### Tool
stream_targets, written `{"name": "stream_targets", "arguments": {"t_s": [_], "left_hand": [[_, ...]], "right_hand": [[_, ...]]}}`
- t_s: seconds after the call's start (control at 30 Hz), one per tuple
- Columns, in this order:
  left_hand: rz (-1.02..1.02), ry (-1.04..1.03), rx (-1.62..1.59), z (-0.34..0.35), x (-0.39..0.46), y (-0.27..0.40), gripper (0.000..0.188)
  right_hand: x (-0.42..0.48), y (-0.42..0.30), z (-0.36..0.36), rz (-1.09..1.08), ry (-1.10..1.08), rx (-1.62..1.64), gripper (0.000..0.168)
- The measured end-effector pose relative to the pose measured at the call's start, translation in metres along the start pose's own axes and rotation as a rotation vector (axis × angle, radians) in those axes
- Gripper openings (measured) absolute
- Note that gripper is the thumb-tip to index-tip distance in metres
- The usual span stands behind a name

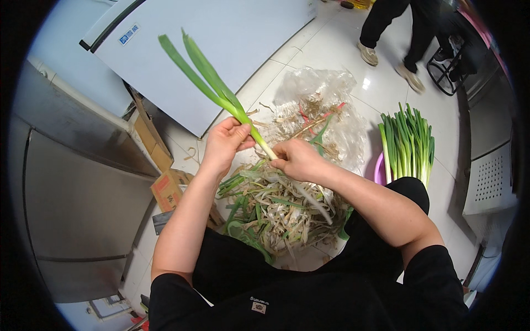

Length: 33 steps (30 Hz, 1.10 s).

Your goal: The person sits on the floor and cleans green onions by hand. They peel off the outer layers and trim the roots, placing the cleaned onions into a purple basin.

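A long green onion (241,114) slants between my two hands, its green leaves pointing up and away to the left. My left hand (227,142) grips it where the leaves join the pale stalk. Lower down, my right hand (296,159) pinches the white end between thumb and fingers. A strip of pale peel (312,199), blurred, hangs beneath my right hand. Under both hands, a heap of dry husks and trimmed leaves (285,215) lies on the floor between my legs.
Bundled green onions (408,142) stand in a pink basin (379,169) by my right knee. Beyond the heap lies crumpled clear plastic (319,82) with roots and red ties. A white chest freezer (198,53), cardboard box (172,190) and steel cabinet (83,207) flank the left. A person's legs (385,25) are at upper right.
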<state>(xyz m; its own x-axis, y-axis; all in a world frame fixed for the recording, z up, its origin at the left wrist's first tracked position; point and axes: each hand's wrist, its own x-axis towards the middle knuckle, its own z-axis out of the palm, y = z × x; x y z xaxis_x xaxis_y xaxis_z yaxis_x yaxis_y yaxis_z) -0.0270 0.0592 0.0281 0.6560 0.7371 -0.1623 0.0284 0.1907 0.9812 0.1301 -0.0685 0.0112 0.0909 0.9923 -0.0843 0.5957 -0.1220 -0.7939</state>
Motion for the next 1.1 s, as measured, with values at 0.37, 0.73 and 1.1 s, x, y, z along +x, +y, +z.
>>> {"name": "stream_targets", "arguments": {"t_s": [0.37, 0.73, 1.1], "left_hand": [[0.175, 0.089, -0.279, -0.034, 0.000, 0.021, 0.026], [0.095, 0.180, -0.365, -0.046, 0.003, 0.018, 0.018], [0.006, 0.183, -0.297, -0.042, -0.001, 0.020, 0.016]], "right_hand": [[0.004, -0.010, -0.012, -0.014, 0.123, 0.114, 0.026], [0.005, -0.010, -0.040, -0.076, 0.104, 0.115, 0.036], [0.002, -0.014, -0.045, -0.093, 0.024, 0.115, 0.038]]}}
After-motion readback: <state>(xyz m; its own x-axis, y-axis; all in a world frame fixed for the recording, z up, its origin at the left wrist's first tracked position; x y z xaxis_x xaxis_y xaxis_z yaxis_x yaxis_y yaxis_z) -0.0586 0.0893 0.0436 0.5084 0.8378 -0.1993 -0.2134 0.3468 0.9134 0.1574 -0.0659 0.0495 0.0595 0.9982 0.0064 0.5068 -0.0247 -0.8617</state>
